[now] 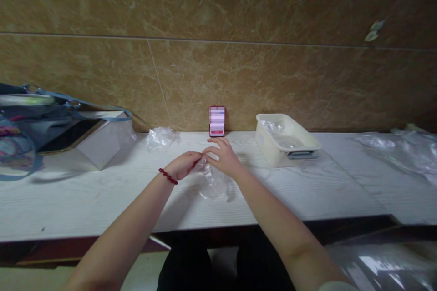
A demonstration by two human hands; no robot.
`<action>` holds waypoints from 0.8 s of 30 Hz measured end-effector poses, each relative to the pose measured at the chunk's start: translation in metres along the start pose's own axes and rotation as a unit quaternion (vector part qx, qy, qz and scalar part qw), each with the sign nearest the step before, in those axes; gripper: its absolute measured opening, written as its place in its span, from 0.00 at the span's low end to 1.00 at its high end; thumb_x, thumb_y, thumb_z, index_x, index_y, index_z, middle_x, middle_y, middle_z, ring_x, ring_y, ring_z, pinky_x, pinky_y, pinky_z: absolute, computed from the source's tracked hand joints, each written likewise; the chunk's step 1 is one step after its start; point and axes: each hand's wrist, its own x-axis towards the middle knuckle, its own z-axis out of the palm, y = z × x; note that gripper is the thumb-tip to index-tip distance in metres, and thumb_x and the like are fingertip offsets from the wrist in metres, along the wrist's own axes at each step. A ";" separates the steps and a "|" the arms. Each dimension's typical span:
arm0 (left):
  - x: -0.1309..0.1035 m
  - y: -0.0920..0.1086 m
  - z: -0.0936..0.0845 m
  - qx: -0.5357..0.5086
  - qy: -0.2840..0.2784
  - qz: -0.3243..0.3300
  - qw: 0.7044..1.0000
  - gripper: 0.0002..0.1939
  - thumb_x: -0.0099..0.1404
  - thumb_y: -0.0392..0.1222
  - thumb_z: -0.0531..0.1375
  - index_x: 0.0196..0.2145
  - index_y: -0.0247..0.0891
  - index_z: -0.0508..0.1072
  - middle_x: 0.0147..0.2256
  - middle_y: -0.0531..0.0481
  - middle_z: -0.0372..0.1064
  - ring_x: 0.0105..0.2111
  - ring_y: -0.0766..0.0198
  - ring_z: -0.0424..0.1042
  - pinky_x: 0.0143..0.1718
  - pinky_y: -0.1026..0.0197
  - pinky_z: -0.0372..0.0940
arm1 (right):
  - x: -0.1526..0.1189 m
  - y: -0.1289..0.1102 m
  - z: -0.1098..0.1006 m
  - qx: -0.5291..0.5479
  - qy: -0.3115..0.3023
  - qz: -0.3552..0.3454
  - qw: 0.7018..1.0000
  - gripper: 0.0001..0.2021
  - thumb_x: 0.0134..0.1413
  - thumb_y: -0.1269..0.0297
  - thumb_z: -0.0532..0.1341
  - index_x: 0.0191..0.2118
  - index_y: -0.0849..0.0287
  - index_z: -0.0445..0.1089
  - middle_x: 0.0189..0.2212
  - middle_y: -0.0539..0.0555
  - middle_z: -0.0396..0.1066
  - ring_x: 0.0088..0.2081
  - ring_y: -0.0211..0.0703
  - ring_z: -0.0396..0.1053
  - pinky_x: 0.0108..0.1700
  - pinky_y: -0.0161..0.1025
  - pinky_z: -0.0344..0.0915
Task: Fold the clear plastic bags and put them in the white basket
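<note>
Over the middle of the white wood-grain table [133, 204], my left hand [186, 165] is closed on the upper edge of a clear plastic bag [213, 182]. A bracelet of dark red beads [168, 176] circles that wrist. My right hand [223, 158] meets the left at the same edge, thumb and a finger pinched on the plastic and the other fingers raised. The bag hangs below both hands, crumpled and see-through. Whether anything is inside it, I cannot tell. Just beyond my fingers a phone [217, 121] with a lit screen leans against the wall.
A cream plastic bin [273, 157] holding clear bags stands right of my hands. Crumpled clear plastic [160, 138] lies to the left, near a white box [102, 145] and a blue bag [64, 120]. More clear plastic [406, 148] is far right. The marble-patterned wall [205, 72] closes the back.
</note>
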 end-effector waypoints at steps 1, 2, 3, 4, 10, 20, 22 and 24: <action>-0.004 0.001 0.002 -0.008 -0.008 -0.003 1.000 0.09 0.50 0.43 0.58 0.23 0.33 0.70 0.22 0.50 0.66 0.22 0.68 0.63 0.24 0.66 0.58 | 0.001 0.000 -0.002 0.001 0.002 -0.005 1.000 0.06 0.47 0.63 0.58 0.34 0.53 0.69 0.43 0.53 0.61 0.48 0.43 0.54 0.52 0.45 0.50; -0.008 0.002 0.003 -0.029 -0.021 -0.007 0.999 0.11 0.51 0.46 0.57 0.25 0.33 0.70 0.24 0.49 0.67 0.23 0.68 0.63 0.24 0.66 0.58 | 0.002 0.000 -0.004 0.002 0.006 -0.006 1.000 0.05 0.48 0.63 0.57 0.32 0.54 0.69 0.41 0.52 0.63 0.46 0.42 0.57 0.50 0.43 0.51; -0.012 0.004 0.003 -0.054 -0.038 -0.010 0.998 0.14 0.52 0.49 0.56 0.28 0.33 0.71 0.27 0.48 0.67 0.24 0.68 0.64 0.25 0.66 0.59 | 0.002 -0.001 -0.007 0.004 0.012 -0.001 1.000 0.05 0.48 0.64 0.57 0.31 0.55 0.69 0.38 0.52 0.64 0.44 0.40 0.59 0.49 0.42 0.53; -0.016 0.005 0.002 -0.070 -0.051 -0.009 0.996 0.17 0.53 0.51 0.55 0.31 0.33 0.71 0.29 0.47 0.67 0.25 0.68 0.64 0.26 0.66 0.59 | 0.002 -0.001 -0.009 0.006 0.020 0.010 1.000 0.05 0.48 0.64 0.57 0.30 0.56 0.68 0.35 0.52 0.65 0.41 0.40 0.60 0.47 0.41 0.55; -0.040 0.016 -0.007 -0.003 -0.032 0.000 0.999 0.20 0.50 0.51 0.59 0.37 0.35 0.70 0.36 0.44 0.67 0.34 0.64 0.66 0.32 0.63 0.60 | -0.004 -0.001 -0.027 0.018 0.050 0.133 0.990 0.06 0.48 0.64 0.55 0.28 0.58 0.68 0.28 0.51 0.67 0.33 0.37 0.64 0.37 0.35 0.60; -0.036 0.023 0.001 0.020 0.044 0.114 0.992 0.13 0.50 0.48 0.58 0.25 0.34 0.66 0.21 0.54 0.61 0.23 0.72 0.60 0.29 0.66 0.58 | -0.022 -0.001 -0.037 0.182 0.064 0.248 0.950 0.12 0.47 0.57 0.55 0.31 0.59 0.69 0.29 0.50 0.69 0.32 0.37 0.66 0.32 0.34 0.63; -0.033 0.024 0.003 0.017 0.062 0.130 0.989 0.12 0.51 0.48 0.57 0.23 0.34 0.64 0.18 0.57 0.55 0.20 0.74 0.55 0.25 0.68 0.56 | -0.028 0.001 -0.036 0.245 0.076 0.254 0.933 0.13 0.47 0.56 0.54 0.33 0.58 0.69 0.31 0.51 0.69 0.33 0.37 0.65 0.30 0.33 0.63; -0.030 0.027 0.004 0.028 0.095 0.136 0.986 0.13 0.51 0.48 0.56 0.22 0.35 0.62 0.17 0.58 0.52 0.18 0.75 0.52 0.22 0.69 0.54 | -0.036 0.005 -0.036 0.290 0.087 0.243 0.922 0.14 0.48 0.55 0.53 0.35 0.57 0.69 0.34 0.51 0.68 0.34 0.37 0.65 0.29 0.32 0.64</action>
